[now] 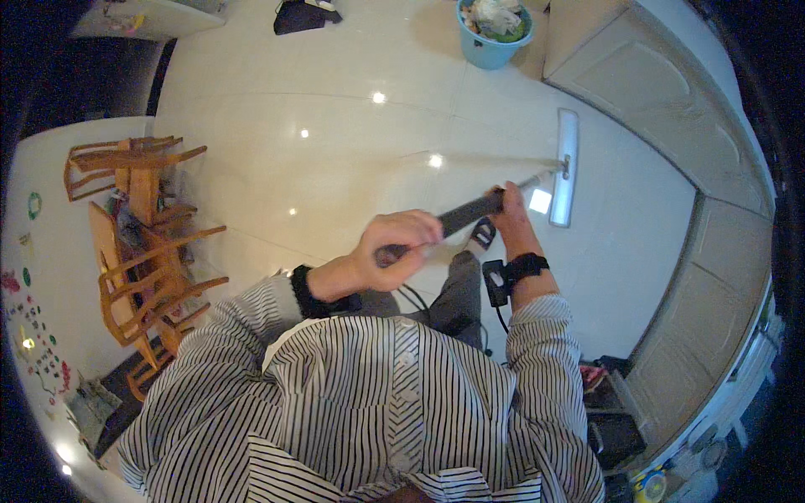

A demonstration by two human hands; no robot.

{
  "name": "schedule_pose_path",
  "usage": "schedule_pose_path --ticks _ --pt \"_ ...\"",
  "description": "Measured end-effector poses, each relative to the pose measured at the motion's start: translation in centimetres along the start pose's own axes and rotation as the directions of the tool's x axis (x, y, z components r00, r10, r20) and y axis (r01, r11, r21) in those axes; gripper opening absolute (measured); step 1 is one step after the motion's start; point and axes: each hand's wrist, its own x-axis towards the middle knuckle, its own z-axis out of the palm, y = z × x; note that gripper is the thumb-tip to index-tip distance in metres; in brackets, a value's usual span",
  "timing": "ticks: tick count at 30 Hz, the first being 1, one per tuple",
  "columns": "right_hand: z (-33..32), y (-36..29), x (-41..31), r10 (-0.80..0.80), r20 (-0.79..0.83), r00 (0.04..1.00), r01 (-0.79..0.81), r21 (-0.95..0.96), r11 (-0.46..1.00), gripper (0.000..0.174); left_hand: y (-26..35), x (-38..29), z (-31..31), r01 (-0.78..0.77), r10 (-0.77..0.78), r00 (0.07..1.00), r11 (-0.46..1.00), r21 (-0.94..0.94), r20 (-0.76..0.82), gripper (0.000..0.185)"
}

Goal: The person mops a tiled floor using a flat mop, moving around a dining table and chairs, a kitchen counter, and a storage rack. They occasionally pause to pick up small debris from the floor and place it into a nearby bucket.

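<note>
My left hand (399, 242) is wrapped around the upper end of a dark mop handle (468, 215), close to my body. Farther down the same handle, my right hand (510, 207) grips it, with the fingers partly hidden behind the wrist and grip. The handle slants away to the right and joins a long, flat mop head (564, 170), which rests on the pale tiled floor (352, 170). That head lies roughly parallel to the cabinets on the right. One slippered foot (483, 234) shows below the handle.
Beige cabinets (679, 283) run along the right side. A light blue bin (490, 53) filled with rubbish stands at the far side. Wooden chairs (163, 276) crowd the left wall. A dark flat object (305, 16) lies on the floor at the top.
</note>
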Motion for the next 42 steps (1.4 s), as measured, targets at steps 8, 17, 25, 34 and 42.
schedule_pose_path --ticks 8,17,25,34,42 --pt "5.8 17.0 -0.6 -0.09 0.648 0.757 0.651 -0.732 0.203 0.031 11.5 -6.3 -3.4 0.318 -0.234 0.938 0.873 0.368 -0.257 0.02" --pt "3.8 -0.7 2.8 -0.097 0.485 0.869 0.153 -0.077 0.985 0.023 6.2 10.7 8.4 0.162 -0.151 0.987 0.889 0.428 -0.06 0.031" --pt "-3.9 -20.9 -0.7 -0.131 0.093 0.987 0.093 0.329 0.94 0.027 -2.3 24.8 16.2 0.113 -0.113 0.986 0.994 0.005 0.124 0.03" --pt "-25.7 -34.2 -0.4 -0.271 -0.336 0.902 0.389 0.363 0.847 0.013 -16.4 31.8 35.2 0.231 -0.029 0.798 0.938 -0.26 0.602 0.014" --pt "-26.4 -34.5 3.9 -0.061 -0.359 0.931 0.299 0.659 0.69 0.008 -18.7 31.4 33.9 0.308 -0.157 0.849 0.923 -0.23 0.504 0.014"
